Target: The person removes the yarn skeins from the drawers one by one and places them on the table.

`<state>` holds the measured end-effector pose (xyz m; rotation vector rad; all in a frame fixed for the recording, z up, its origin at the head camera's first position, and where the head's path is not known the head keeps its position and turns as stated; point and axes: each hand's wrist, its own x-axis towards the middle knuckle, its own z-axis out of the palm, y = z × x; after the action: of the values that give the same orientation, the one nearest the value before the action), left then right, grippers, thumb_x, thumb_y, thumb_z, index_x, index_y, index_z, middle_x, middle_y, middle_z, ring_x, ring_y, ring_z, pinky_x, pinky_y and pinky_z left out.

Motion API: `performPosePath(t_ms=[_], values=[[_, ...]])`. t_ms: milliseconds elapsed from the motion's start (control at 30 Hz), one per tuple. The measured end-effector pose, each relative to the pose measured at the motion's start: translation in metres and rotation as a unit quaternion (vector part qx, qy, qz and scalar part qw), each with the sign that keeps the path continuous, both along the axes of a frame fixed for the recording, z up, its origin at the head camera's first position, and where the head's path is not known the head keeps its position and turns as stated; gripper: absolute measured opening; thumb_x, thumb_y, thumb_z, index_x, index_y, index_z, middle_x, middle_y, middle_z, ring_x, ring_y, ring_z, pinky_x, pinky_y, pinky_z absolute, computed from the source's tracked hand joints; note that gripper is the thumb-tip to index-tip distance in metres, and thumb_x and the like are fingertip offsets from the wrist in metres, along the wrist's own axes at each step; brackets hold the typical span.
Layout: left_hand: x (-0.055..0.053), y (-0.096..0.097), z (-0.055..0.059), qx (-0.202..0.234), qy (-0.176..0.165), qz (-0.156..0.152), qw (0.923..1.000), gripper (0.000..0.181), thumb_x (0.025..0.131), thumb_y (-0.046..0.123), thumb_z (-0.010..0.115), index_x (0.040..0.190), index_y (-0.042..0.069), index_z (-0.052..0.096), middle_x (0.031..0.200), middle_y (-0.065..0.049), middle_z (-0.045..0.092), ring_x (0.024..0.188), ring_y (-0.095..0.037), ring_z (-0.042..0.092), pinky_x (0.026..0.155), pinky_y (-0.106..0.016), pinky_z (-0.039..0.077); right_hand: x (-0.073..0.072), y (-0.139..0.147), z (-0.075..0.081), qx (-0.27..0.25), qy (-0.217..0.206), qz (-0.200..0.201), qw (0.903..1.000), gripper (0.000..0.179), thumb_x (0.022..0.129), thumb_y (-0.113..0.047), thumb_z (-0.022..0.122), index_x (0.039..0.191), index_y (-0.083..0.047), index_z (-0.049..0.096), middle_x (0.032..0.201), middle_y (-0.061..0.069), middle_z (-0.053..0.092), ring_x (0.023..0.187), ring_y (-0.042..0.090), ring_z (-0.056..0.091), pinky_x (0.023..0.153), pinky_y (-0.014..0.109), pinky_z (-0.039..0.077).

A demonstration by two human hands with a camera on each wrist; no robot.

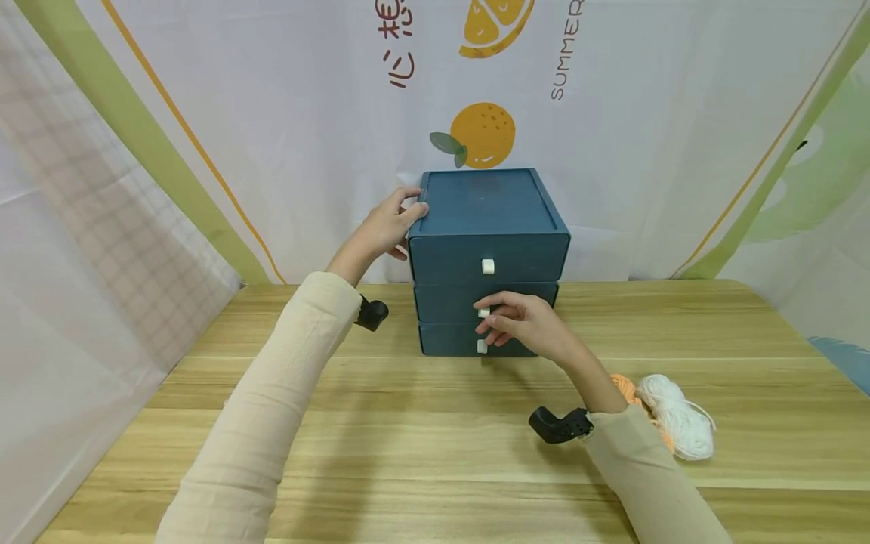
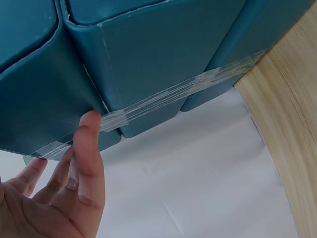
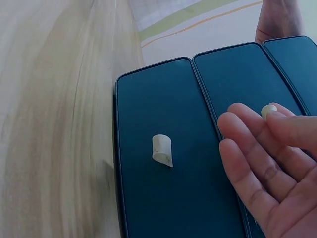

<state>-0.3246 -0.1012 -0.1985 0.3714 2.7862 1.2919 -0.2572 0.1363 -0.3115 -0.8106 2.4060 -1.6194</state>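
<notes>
On the dark-teal three-drawer box (image 1: 485, 204), the left hand (image 1: 389, 222) rests spread; the right hand (image 1: 523, 321) pinches its white middle knob (image 3: 268, 109).

Wood-grain table (image 1: 421, 438) | dark-blue drawer unit (image 1: 445, 261), upright | white yarn (image 1: 680, 419) beside orange yarn (image 1: 623, 387), near right

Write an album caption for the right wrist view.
A right hand pinches the white knob on the middle drawer of a teal three-drawer unit.

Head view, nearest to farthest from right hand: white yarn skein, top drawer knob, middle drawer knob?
1. Middle drawer knob, pinched in the right hand.
2. Top drawer knob, just above.
3. White yarn skein, on the table, to the right.
</notes>
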Motion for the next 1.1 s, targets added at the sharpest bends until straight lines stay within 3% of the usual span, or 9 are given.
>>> performPosePath(t_ms=[733, 933, 1100], values=[[0.001, -0.003, 0.001, -0.005, 0.004, -0.004, 1.0000, 0.053, 0.099, 0.040, 0.036, 0.148, 0.023, 0.022, 0.136, -0.014, 0.044, 0.083, -0.029, 0.061, 0.066, -0.036, 0.057, 0.017, -0.003, -0.001, -0.015, -0.036, 0.004, 0.9992, 0.028, 0.095, -0.010, 0.051, 0.121, 0.002, 0.055, 0.099, 0.024, 0.067, 0.087, 0.041, 0.064, 0.079, 0.049, 0.053], [0.001, -0.003, 0.001, -0.004, 0.001, -0.005, 1.0000, 0.053, 0.099, 0.040, 0.036, 0.148, 0.024, 0.022, 0.137, -0.013, 0.043, 0.084, -0.030, 0.061, 0.066, -0.036, 0.057, 0.027, -0.005, -0.002, -0.021, -0.040, -0.005, 0.9989, 0.028, 0.095, -0.008, 0.051, 0.120, 0.004, 0.054, 0.098, 0.022, 0.068, 0.088, 0.043, 0.063, 0.077, 0.042, 0.055], [0.000, -0.003, 0.001, -0.001, -0.001, -0.005, 1.0000, 0.054, 0.099, 0.040, 0.036, 0.148, 0.023, 0.022, 0.137, -0.014, 0.043, 0.084, -0.030, 0.062, 0.069, -0.039, 0.056, 0.036, -0.006, -0.004, -0.023, -0.038, -0.008, 0.9990, 0.027, 0.094, -0.006, 0.051, 0.119, 0.006, 0.054, 0.096, 0.022, 0.068, 0.086, 0.035, 0.066, 0.077, 0.039, 0.056]])
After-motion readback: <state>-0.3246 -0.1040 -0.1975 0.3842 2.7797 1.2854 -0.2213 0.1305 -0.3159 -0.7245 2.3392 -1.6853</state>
